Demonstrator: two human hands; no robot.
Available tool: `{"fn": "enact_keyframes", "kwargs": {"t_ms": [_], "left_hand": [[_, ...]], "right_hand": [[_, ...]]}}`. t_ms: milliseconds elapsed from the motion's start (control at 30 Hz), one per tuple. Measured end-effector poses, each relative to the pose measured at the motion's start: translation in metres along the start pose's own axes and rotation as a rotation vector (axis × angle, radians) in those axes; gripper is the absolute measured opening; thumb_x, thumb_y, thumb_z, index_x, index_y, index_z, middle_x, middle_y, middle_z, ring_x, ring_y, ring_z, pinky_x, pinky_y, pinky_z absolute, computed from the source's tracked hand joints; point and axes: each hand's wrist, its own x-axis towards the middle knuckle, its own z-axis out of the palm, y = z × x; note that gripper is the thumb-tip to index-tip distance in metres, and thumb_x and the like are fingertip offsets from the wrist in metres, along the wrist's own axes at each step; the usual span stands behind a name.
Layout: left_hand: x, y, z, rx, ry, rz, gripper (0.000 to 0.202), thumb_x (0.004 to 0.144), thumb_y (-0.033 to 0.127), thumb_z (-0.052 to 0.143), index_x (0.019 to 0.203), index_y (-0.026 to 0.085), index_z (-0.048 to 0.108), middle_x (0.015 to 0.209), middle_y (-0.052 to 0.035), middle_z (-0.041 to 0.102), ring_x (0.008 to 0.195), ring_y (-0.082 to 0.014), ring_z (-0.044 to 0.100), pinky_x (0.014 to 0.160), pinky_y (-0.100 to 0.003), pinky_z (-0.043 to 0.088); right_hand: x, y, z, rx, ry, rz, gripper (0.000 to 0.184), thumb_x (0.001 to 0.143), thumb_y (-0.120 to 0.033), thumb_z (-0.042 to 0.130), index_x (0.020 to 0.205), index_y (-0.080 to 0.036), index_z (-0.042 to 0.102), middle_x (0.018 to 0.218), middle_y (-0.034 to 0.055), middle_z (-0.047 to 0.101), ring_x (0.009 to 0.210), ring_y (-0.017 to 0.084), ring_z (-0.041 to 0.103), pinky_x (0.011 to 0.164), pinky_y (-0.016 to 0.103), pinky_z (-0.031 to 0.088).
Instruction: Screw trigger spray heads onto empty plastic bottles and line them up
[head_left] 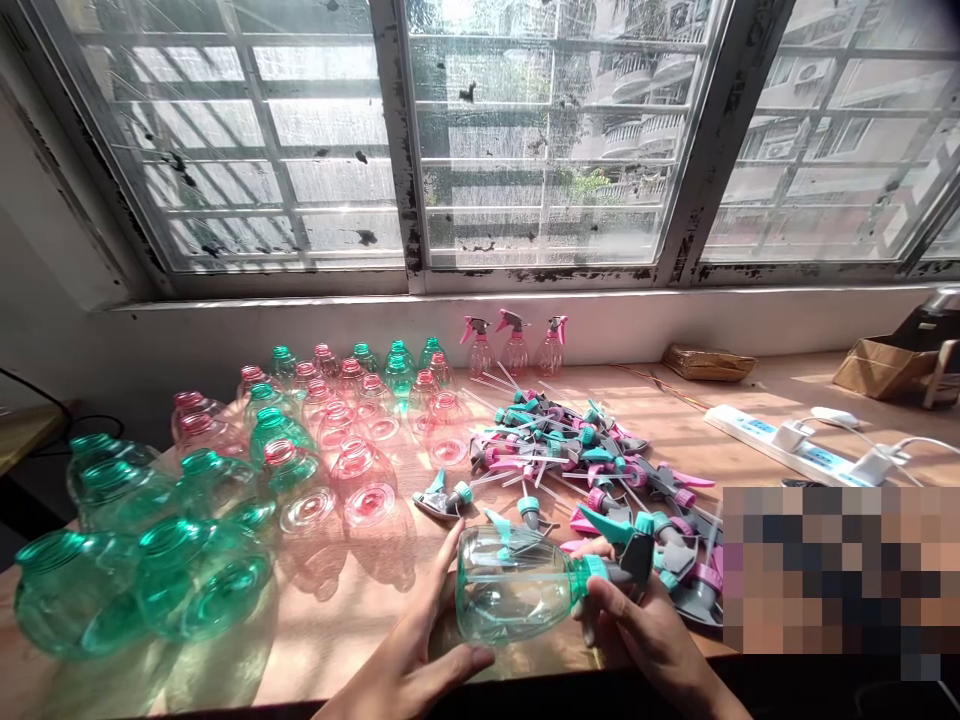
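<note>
A clear green spray bottle (514,590) lies sideways above the table's front edge, its base to the left and its teal and grey trigger head to the right. My left hand (420,635) cups the base, thumb below and in front, the other fingers partly hidden behind. With thumb and fingers, my right hand (637,620) grips the teal collar (589,580) at the neck. The head sits on the neck, and its thin tube runs inside the bottle. Just beyond the bottle lies a heap of loose teal, pink and grey trigger heads (555,440).
Several open green bottles (202,580) and pink bottles (364,480) stand on the left. Three pink spray bottles with heads (514,345) stand by the wall. At right are a white power strip (780,445), a brown tray (709,363) and a cardboard box (877,365).
</note>
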Motion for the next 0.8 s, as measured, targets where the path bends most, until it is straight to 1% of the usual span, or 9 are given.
{"fn": "enact_keyframes", "kwargs": {"t_ms": [100, 233, 333, 400, 500, 567, 600, 733, 800], "left_hand": [[-0.0001, -0.0023, 0.0015, -0.065, -0.026, 0.039, 0.09, 0.1, 0.046, 0.071, 0.166, 0.053, 0.01, 0.18, 0.0072, 0.019, 0.166, -0.0263, 0.011, 0.135, -0.046, 0.018], [0.0004, -0.0035, 0.0031, -0.065, -0.014, 0.061, 0.087, 0.102, 0.046, 0.068, 0.166, 0.052, 0.009, 0.181, 0.0062, 0.016, 0.166, -0.0267, 0.009, 0.135, -0.048, 0.016], [0.0, -0.0038, 0.0034, -0.002, 0.052, 0.04, 0.092, 0.101, 0.049, 0.068, 0.168, 0.047, 0.005, 0.182, 0.0048, 0.012, 0.166, -0.0299, 0.01, 0.135, -0.051, 0.012], [-0.0005, -0.0026, 0.0028, 0.065, 0.08, 0.011, 0.095, 0.098, 0.053, 0.07, 0.169, 0.043, 0.008, 0.181, 0.0035, 0.013, 0.166, -0.0336, 0.012, 0.135, -0.053, 0.008], [-0.0008, 0.0016, 0.0015, 0.126, 0.066, 0.009, 0.095, 0.093, 0.06, 0.073, 0.168, 0.043, 0.018, 0.18, 0.0053, 0.018, 0.165, -0.0361, 0.014, 0.136, -0.053, 0.009], [-0.0003, 0.0042, 0.0006, 0.119, 0.057, 0.019, 0.092, 0.093, 0.062, 0.071, 0.168, 0.044, 0.02, 0.18, 0.0066, 0.02, 0.166, -0.0349, 0.014, 0.136, -0.052, 0.012], [0.0, 0.0048, 0.0003, 0.112, 0.055, 0.015, 0.09, 0.094, 0.062, 0.069, 0.167, 0.045, 0.02, 0.18, 0.0071, 0.021, 0.166, -0.0338, 0.013, 0.136, -0.051, 0.013], [0.0016, 0.0009, -0.0001, 0.056, 0.019, 0.011, 0.087, 0.1, 0.053, 0.068, 0.167, 0.05, 0.013, 0.181, 0.0087, 0.016, 0.167, -0.0291, 0.007, 0.136, -0.05, 0.01], [0.0019, -0.0025, 0.0006, -0.004, -0.007, 0.039, 0.088, 0.102, 0.048, 0.067, 0.167, 0.051, 0.008, 0.181, 0.0079, 0.013, 0.167, -0.0278, 0.007, 0.135, -0.05, 0.011]], "right_hand": [[0.0008, 0.001, 0.0, 0.002, 0.002, -0.011, 0.048, 0.081, -0.055, 0.089, 0.106, -0.017, 0.076, 0.062, 0.0019, 0.077, 0.046, 0.017, 0.067, 0.051, 0.028, 0.054], [0.0008, 0.0006, 0.0003, -0.018, -0.004, -0.011, 0.047, 0.082, -0.055, 0.088, 0.105, -0.016, 0.075, 0.062, 0.0029, 0.077, 0.046, 0.018, 0.067, 0.05, 0.029, 0.055], [0.0005, -0.0006, 0.0009, -0.038, -0.006, -0.023, 0.045, 0.084, -0.055, 0.087, 0.105, -0.016, 0.075, 0.06, 0.0031, 0.077, 0.046, 0.019, 0.068, 0.05, 0.029, 0.055], [0.0004, -0.0016, 0.0011, -0.048, -0.006, -0.03, 0.045, 0.084, -0.054, 0.087, 0.106, -0.016, 0.075, 0.06, 0.0034, 0.078, 0.046, 0.019, 0.068, 0.05, 0.029, 0.055], [0.0001, -0.0028, 0.0008, -0.057, -0.023, -0.03, 0.04, 0.084, -0.054, 0.086, 0.093, -0.016, 0.077, 0.058, 0.0035, 0.077, 0.047, 0.019, 0.069, 0.052, 0.029, 0.056], [-0.0002, -0.0033, 0.0004, -0.059, -0.031, -0.017, 0.04, 0.084, -0.055, 0.086, 0.083, -0.017, 0.076, 0.056, 0.0032, 0.075, 0.048, 0.018, 0.069, 0.053, 0.029, 0.056], [-0.0003, -0.0034, 0.0003, -0.056, -0.029, -0.008, 0.04, 0.084, -0.055, 0.087, 0.083, -0.017, 0.076, 0.057, 0.0029, 0.075, 0.048, 0.018, 0.069, 0.053, 0.028, 0.056], [-0.0006, -0.0032, 0.0003, -0.041, -0.017, 0.005, 0.044, 0.083, -0.055, 0.087, 0.103, -0.018, 0.076, 0.054, 0.0013, 0.075, 0.047, 0.019, 0.069, 0.051, 0.028, 0.056], [-0.0008, -0.003, 0.0005, -0.044, -0.013, -0.004, 0.044, 0.083, -0.055, 0.088, 0.104, -0.018, 0.076, 0.056, 0.002, 0.076, 0.047, 0.02, 0.069, 0.051, 0.029, 0.057]]}}
